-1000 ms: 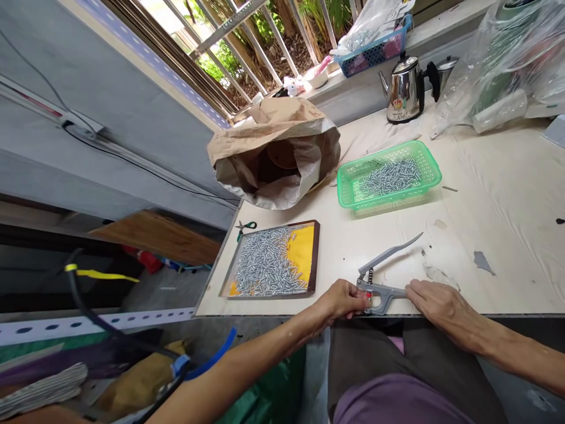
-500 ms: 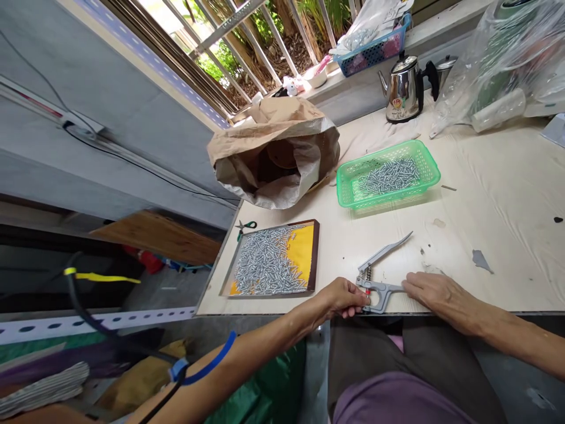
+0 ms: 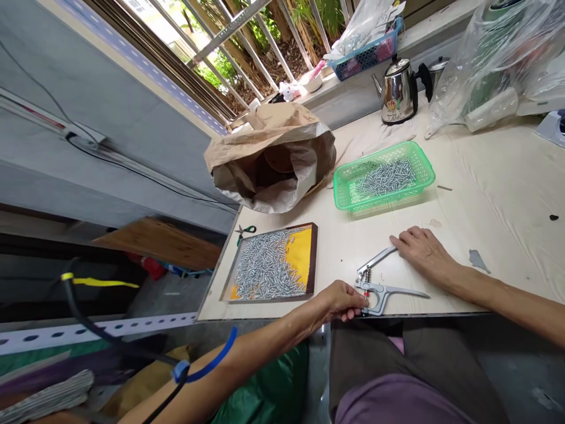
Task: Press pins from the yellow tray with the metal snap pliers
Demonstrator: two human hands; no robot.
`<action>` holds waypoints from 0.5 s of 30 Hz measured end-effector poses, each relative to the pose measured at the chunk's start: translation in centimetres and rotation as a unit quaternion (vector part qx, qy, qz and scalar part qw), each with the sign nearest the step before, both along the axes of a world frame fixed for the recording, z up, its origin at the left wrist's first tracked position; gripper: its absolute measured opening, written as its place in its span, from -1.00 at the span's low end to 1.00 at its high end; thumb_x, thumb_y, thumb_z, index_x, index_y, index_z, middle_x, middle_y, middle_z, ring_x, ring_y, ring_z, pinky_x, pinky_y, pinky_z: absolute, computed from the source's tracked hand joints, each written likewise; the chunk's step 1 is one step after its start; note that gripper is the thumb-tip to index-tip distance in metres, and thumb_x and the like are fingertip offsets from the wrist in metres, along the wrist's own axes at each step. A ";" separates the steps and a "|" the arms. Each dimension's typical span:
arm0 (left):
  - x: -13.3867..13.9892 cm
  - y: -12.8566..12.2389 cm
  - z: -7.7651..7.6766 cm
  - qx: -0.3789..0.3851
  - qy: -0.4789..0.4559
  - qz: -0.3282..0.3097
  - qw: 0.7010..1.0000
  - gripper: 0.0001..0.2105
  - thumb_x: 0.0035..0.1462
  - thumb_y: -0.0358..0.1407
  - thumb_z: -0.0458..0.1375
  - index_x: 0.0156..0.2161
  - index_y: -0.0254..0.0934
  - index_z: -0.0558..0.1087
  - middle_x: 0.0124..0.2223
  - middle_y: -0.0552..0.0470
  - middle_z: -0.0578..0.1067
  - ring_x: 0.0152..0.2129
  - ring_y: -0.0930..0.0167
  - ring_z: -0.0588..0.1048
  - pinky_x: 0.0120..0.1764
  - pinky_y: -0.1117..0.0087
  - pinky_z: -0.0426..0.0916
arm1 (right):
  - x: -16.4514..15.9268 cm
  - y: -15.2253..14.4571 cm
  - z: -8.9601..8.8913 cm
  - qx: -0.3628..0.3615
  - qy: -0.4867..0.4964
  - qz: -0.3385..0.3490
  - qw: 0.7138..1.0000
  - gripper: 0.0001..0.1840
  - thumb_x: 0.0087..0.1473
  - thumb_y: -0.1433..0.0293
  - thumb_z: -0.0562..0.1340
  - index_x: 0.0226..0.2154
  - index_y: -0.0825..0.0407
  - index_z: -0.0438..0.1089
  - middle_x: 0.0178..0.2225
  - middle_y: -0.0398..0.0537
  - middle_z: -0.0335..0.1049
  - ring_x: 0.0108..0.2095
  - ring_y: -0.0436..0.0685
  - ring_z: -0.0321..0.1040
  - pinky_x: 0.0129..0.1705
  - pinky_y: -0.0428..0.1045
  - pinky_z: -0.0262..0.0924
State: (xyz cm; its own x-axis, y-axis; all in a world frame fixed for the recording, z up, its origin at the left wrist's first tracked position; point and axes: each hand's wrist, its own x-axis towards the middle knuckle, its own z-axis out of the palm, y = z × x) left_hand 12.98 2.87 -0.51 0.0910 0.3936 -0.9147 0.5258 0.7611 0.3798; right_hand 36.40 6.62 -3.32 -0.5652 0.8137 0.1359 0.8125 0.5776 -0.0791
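Observation:
Grey hand press pliers point(image 3: 379, 290) lie near the table's front edge, their two handles spread apart, with a spring and a red part at the jaw. My left hand point(image 3: 343, 300) pinches beside that jaw, fingertips pressed together; whatever sits between them is hidden. Over the end of the upper handle lies my right hand point(image 3: 424, 253), fingers bent around it, while the lower handle is uncovered. Left of the pliers, a shallow tray point(image 3: 313, 259) with a yellow bottom holds many small silvery metal pieces point(image 3: 269, 265).
A green plastic basket point(image 3: 341, 197) with more metal pieces stands farther back. Behind the tray an open brown paper sack point(image 3: 269, 135) slumps, with green-handled scissors point(image 3: 245, 231) nearby. A metal kettle point(image 3: 396, 94) and a plastic-wrapped bundle point(image 3: 489, 70) line the back.
My right hand has gone from the lower handle's end up to the upper handle. My left hand stays at the jaw. The view has shifted slightly.

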 end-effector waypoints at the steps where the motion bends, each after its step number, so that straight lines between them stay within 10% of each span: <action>1: 0.0 0.0 0.0 0.001 0.000 0.002 1.000 -0.66 -0.37 -0.16 0.42 -0.53 -0.38 0.48 -0.69 0.20 0.36 -0.79 0.62 0.23 -0.69 0.55 0.05 | -0.1 0.2 0.1 -0.007 -0.006 0.001 1.000 -0.71 0.09 0.60 0.05 -0.18 0.08 0.39 -0.27 0.07 0.41 -0.20 0.23 0.23 -0.23 0.07 0.03; 6: 0.2 -0.1 0.2 0.007 -0.003 0.004 1.000 -0.71 -0.34 -0.22 0.40 -0.52 -0.37 0.47 -0.70 0.21 0.35 -0.80 0.64 0.22 -0.70 0.56 0.04 | 0.2 0.0 1.0 -0.046 0.034 0.034 0.998 -0.80 0.14 0.31 0.15 -0.25 0.06 0.41 -0.25 0.06 0.39 -0.21 0.23 0.22 -0.21 0.09 0.03; 11: 0.5 0.2 0.4 0.003 0.008 -0.016 1.000 -0.75 -0.31 -0.25 0.39 -0.57 -0.37 0.43 -0.73 0.21 0.34 -0.82 0.63 0.22 -0.71 0.56 0.05 | 1.0 -0.9 1.3 -0.085 0.054 0.098 0.990 -0.04 -0.19 -0.18 0.23 0.09 0.15 0.22 -0.12 0.23 0.33 -0.12 0.35 0.22 -0.14 0.18 0.09; 15: 0.6 0.4 0.4 0.001 0.012 -0.018 1.000 -0.73 -0.32 -0.25 0.39 -0.58 -0.36 0.42 -0.73 0.21 0.34 -0.81 0.62 0.23 -0.70 0.55 0.06 | 1.3 -1.9 1.0 -0.079 0.034 0.111 0.990 0.14 -0.31 -0.17 0.29 0.21 0.12 0.08 -0.05 0.29 0.29 -0.06 0.42 0.20 -0.02 0.34 -0.01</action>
